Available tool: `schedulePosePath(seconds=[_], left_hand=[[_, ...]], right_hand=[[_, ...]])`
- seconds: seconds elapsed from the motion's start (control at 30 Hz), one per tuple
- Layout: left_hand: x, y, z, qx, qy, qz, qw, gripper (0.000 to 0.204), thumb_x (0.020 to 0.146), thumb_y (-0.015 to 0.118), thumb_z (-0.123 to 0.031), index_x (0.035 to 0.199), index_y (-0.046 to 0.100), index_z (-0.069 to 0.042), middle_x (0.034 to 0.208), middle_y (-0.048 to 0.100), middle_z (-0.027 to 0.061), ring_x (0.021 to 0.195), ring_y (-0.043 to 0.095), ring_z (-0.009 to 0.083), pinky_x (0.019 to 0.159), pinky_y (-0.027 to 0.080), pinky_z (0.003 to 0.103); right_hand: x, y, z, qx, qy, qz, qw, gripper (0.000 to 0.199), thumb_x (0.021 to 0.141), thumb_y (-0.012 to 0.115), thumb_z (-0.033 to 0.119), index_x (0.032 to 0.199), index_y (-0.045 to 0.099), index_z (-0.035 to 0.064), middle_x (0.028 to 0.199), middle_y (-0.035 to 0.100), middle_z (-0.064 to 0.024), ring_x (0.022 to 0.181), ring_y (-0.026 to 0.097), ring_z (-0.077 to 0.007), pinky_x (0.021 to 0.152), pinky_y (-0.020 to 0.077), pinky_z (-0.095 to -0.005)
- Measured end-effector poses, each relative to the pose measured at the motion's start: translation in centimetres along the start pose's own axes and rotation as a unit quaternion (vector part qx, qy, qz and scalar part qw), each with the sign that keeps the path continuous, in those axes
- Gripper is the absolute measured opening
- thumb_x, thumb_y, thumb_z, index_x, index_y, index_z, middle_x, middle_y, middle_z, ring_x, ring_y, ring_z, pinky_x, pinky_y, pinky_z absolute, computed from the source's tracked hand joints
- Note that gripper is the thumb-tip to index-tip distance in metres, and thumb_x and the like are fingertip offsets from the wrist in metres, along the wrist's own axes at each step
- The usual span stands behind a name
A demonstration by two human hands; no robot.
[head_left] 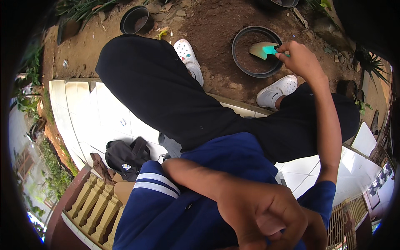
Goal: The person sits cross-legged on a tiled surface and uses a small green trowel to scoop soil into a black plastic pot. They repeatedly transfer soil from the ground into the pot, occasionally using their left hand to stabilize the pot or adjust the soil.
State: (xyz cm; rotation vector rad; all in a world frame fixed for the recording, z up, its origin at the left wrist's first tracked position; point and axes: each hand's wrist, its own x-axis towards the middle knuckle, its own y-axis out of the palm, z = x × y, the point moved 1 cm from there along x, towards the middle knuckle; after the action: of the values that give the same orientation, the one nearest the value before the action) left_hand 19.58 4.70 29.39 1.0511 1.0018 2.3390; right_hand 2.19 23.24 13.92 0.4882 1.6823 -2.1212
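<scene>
My right hand (301, 58) grips the teal handle of a small garden trowel (266, 51). The trowel's blade, dulled with dirt, points left over a round black plant pot (261, 75), which has brown soil (249, 63) inside. Whether the blade touches the soil, I cannot tell. Close to the camera, my left hand (266, 212) is raised in front of my blue shirt, with its fingers curled in. Anything between those fingers is hidden.
Loose dark soil (212, 31) lies beyond my white shoes (186, 54). Another black pot (135, 21) stands at the far left, with a third (285, 3) at the top edge. A black bag (125, 157) rests on the white tiles (100, 110), near a balustrade (89, 206).
</scene>
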Motion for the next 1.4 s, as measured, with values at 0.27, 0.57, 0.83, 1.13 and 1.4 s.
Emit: schedulePosePath(seconds=[0.27, 0.57, 0.83, 1.13, 1.4], left_hand=[[-0.3, 0.6, -3.3, 0.142, -0.078, -0.061, 0.985, 0.045, 0.097, 0.067, -0.043, 0.103, 0.058, 0.001, 0.119, 0.059, 0.0232, 0.118, 0.056, 0.0329, 0.092, 0.052, 0.038], [-7.0, 1.7, -16.2, 0.813, 0.115, -0.304, 0.483, 0.018, 0.101, 0.065, -0.015, 0.090, 0.059, -0.002, 0.082, 0.063, 0.0109, 0.078, 0.065, 0.0223, 0.073, 0.053, 0.032], [-7.0, 9.1, -21.4, 0.903, 0.121, -0.303, -0.280, 0.043, 0.107, 0.050, -0.031, 0.136, 0.055, 0.002, 0.145, 0.050, 0.0227, 0.139, 0.042, 0.0397, 0.116, 0.031, 0.050], [-14.5, 2.0, -14.4, 0.852, -0.099, -0.369, -0.357, 0.110, 0.090, 0.072, -0.043, 0.160, 0.002, 0.004, 0.161, -0.007, 0.0407, 0.148, -0.004, 0.0633, 0.118, 0.011, 0.069], [-16.3, 0.5, -13.1, 0.857, -0.024, -0.399, -0.326, 0.113, 0.087, 0.075, -0.043, 0.158, 0.006, 0.010, 0.160, -0.004, 0.0428, 0.149, -0.003, 0.0603, 0.119, 0.011, 0.068]], right_hand=[[-0.7, -0.5, 0.3, -0.013, -0.035, -0.028, 0.999, 0.028, 0.092, 0.072, 0.026, 0.110, 0.076, 0.0057, 0.103, 0.075, -0.0182, 0.100, 0.071, -0.0344, 0.086, 0.0552, -0.0454], [-1.4, -0.8, 1.2, -0.063, -0.039, -0.053, 0.996, 0.022, 0.087, 0.072, 0.022, 0.103, 0.078, 0.0079, 0.092, 0.075, -0.0163, 0.094, 0.072, -0.0338, 0.083, 0.0571, -0.0458], [-1.0, 0.5, 0.5, -0.031, -0.075, -0.072, 0.994, 0.018, 0.078, 0.068, 0.010, 0.093, 0.075, 0.0038, 0.089, 0.075, -0.0178, 0.087, 0.074, -0.0340, 0.074, 0.0600, -0.0453], [-1.8, -0.4, 0.7, -0.023, -0.057, -0.013, 0.998, 0.022, 0.090, 0.070, 0.021, 0.105, 0.078, 0.0064, 0.090, 0.074, -0.0187, 0.087, 0.072, -0.0357, 0.080, 0.0569, -0.0461], [-3.3, -1.0, 1.2, -0.010, -0.053, -0.004, 0.999, 0.025, 0.090, 0.070, 0.018, 0.109, 0.075, 0.0025, 0.095, 0.074, -0.0211, 0.092, 0.072, -0.0358, 0.082, 0.0567, -0.0470]])
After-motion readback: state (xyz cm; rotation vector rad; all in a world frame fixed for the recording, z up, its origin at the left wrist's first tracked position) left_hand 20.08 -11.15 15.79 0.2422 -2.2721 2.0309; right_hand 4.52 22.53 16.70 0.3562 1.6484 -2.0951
